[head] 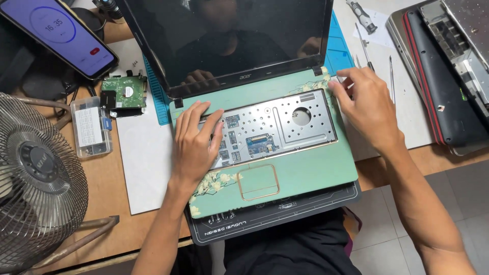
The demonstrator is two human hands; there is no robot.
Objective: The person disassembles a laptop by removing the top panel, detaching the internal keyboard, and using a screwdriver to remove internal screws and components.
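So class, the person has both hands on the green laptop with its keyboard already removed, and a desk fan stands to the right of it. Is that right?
Not quite: the desk fan stands to the left of the green laptop, not the right, as the head view shows. The rest holds: the left hand and right hand both rest on the laptop, whose keyboard is out, baring the metal tray.

Matt green laptop palmrest (pixel 300 168) frames a bare perforated metal tray (pixel 285 125); the screen (pixel 229 35) is glossy.
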